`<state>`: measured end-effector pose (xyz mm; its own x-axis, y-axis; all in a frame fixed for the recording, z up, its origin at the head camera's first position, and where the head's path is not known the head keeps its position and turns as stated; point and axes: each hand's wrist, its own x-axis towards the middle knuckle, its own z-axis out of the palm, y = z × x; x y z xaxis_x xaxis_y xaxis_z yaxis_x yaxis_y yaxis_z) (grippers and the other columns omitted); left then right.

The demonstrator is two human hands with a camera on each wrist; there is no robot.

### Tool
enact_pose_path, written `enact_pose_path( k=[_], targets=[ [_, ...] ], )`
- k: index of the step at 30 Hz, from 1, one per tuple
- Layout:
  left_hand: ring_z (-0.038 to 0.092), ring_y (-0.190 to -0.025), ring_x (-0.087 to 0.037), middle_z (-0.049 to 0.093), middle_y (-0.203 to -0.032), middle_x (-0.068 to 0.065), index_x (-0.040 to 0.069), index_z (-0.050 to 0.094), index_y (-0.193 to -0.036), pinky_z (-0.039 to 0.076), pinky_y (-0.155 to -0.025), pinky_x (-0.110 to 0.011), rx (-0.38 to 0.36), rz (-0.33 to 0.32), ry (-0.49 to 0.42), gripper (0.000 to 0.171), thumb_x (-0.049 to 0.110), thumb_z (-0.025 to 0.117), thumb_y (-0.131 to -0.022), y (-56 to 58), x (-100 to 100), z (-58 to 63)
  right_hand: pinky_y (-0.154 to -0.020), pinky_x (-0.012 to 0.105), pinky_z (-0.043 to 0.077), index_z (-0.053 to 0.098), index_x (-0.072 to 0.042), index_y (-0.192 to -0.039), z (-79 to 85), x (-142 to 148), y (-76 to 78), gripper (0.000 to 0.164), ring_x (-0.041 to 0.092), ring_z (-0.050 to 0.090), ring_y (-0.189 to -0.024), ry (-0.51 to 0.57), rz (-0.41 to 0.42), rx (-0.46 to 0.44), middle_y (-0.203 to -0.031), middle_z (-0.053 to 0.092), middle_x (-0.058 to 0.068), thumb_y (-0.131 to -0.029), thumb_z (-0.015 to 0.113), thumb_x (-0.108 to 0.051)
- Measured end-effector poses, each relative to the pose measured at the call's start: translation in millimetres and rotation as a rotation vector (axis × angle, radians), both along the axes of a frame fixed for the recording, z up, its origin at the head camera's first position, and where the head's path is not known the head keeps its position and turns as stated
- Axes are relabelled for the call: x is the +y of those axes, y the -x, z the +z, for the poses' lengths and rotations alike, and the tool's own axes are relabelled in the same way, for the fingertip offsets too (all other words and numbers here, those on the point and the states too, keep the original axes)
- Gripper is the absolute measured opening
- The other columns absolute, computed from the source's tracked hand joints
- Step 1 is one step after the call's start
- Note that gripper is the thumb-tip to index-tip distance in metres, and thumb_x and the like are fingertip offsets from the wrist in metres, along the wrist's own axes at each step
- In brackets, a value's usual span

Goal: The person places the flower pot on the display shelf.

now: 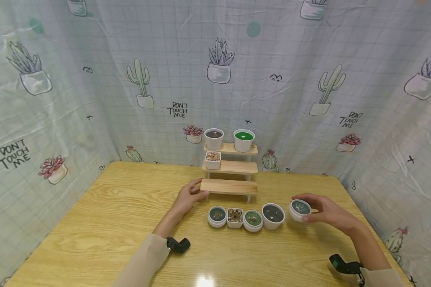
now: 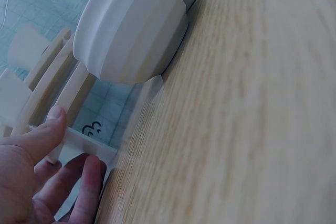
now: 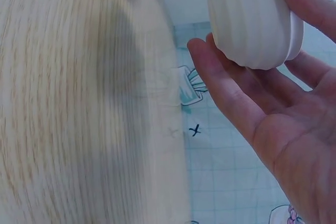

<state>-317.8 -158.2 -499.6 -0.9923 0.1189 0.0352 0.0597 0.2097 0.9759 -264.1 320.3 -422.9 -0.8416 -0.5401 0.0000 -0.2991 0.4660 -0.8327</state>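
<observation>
The right hand (image 1: 325,210) grasps a round white pot (image 1: 300,210) above the table (image 1: 129,207); a row of four pots (image 1: 235,218) stands before the stepped stand (image 1: 230,186), whose lowest left end the left hand (image 1: 188,197) grips

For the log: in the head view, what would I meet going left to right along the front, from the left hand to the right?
Left hand, dark-green-topped round pot, square pebble-topped pot, mossy-topped round pot, tall dark-topped pot, round pot held in the right hand.
</observation>
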Motion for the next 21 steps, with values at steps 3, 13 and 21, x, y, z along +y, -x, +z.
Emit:
enact_pose_path(
  k=[3, 13, 21],
  targets=[
    [0.069, -0.120, -0.028, 0.069, -0.136, -0.018, 0.015, 0.042, -0.159, 0.049, -0.107, -0.049, 0.007, -0.001, -0.006, 0.075, 0.031, 0.077, -0.095, 0.1, 0.5, -1.0, -0.090, 0.023, 0.053, 0.052, -0.005, -0.148, 3.1, -2.0, -1.2, 0.059, -0.008, 0.057, -0.120, -0.002, -0.010, 0.003, -0.149, 0.052, 0.025, -0.095, 0.075, -0.014],
    [0.067, -0.123, -0.030, 0.068, -0.137, -0.019, 0.018, 0.045, -0.158, 0.046, -0.111, -0.053, 0.004, 0.003, -0.005, 0.075, 0.033, 0.079, -0.093, 1.3, 2.6, -1.6, -0.090, 0.021, 0.053, 0.052, -0.005, -0.149, 5.6, -10.5, -3.5, 0.062, -0.011, 0.056, -0.117, 0.012, -0.110, 0.029, -0.148, 0.054, 0.020, -0.093, 0.078, -0.018],
    [0.067, -0.123, -0.028, 0.068, -0.137, -0.017, 0.019, 0.043, -0.158, 0.046, -0.111, -0.051, -0.002, 0.007, 0.011, 0.076, 0.034, 0.078, -0.093, -0.3, -0.4, 0.9, -0.090, 0.023, 0.055, 0.052, -0.007, -0.149, 7.6, -21.5, -1.8, 0.064, -0.008, 0.059, -0.116, 0.041, -0.133, 0.024, -0.146, 0.057, 0.013, -0.093, 0.079, -0.020]
  ],
)
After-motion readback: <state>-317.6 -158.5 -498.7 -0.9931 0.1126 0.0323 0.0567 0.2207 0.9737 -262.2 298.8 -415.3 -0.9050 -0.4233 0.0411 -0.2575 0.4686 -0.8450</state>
